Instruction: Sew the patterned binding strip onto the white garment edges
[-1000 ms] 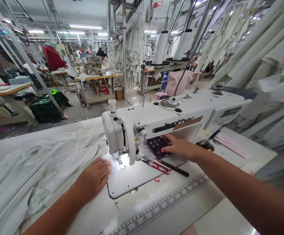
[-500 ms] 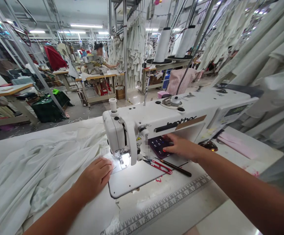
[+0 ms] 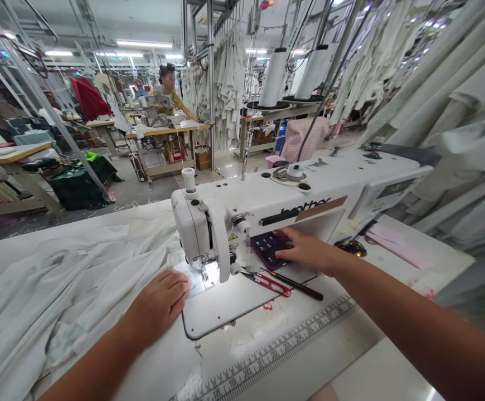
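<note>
My left hand (image 3: 159, 301) is closed, its fingers together on the edge of a white fabric piece (image 3: 112, 256), just left of the lit needle area of the white sewing machine (image 3: 234, 200). The rest of that cloth lies in loose folds to the left. Under the machine's arm, my right hand (image 3: 303, 250) grips the right end of a dark smartphone (image 3: 265, 249), thumb over its lit screen. Some of that hand's fingers are hidden. Close by, red-handled thread snips (image 3: 270, 284) and a dark pen-like stick (image 3: 305, 289) lie on the machine bed.
A printed ruler scale (image 3: 276, 353) runs along the table's front. Sunglasses (image 3: 351, 249) and folded pink cloth (image 3: 397, 245) lie to the right. Thread cones (image 3: 273, 78) stand behind the machine. Pale garments (image 3: 455, 111) hang at right. A co-worker (image 3: 175, 97) sits at another machine beyond.
The view has shifted slightly, so the scene sits a little further left. Both hands keep their places on the fabric and the smartphone. The co-worker's head and torso show more fully.
</note>
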`<state>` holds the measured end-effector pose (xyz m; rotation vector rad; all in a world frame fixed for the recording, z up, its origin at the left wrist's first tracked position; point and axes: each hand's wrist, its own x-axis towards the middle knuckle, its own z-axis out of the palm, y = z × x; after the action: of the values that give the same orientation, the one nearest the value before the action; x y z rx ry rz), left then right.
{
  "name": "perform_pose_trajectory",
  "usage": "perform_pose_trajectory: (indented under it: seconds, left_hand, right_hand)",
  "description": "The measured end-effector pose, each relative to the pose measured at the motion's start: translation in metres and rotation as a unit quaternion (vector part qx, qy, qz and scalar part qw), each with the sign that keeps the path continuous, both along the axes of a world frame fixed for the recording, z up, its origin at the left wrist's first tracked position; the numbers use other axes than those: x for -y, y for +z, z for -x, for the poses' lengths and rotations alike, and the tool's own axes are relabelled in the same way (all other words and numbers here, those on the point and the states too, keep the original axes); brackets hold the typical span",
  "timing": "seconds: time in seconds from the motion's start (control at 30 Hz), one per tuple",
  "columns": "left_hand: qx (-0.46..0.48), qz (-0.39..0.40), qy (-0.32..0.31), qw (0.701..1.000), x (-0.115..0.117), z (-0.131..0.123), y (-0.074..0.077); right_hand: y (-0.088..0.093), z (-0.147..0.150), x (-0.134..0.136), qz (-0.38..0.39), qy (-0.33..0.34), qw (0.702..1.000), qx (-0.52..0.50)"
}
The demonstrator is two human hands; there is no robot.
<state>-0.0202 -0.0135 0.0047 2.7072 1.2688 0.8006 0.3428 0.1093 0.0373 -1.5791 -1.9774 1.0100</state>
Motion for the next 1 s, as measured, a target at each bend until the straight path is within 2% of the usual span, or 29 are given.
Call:
perform_pose_trajectory:
  seconds: [0.4, 0.57, 0.8, 1.0]
  left_hand:
    - [0.003, 0.003, -0.001, 1.000, 0.002, 0.000, 0.001]
    - [0.000, 0.000, -0.002, 1.000, 0.002, 0.001, 0.001]
    - [-0.002, -0.010, 0.002, 1.000, 0.000, 0.000, 0.000]
    - [-0.001, -0.003, 0.001, 1.000, 0.001, -0.001, 0.001]
  right_hand:
    - [0.009, 0.003, 0.004, 0.036, -0.004, 0.999, 0.008]
    - [0.006, 0.004, 0.003, 0.023, -0.017, 0.999, 0.022]
    - [0.013, 0.015, 0.013, -0.006, -0.019, 0.998, 0.061]
    - [0.006, 0.015, 0.009, -0.033, -0.021, 0.995, 0.097]
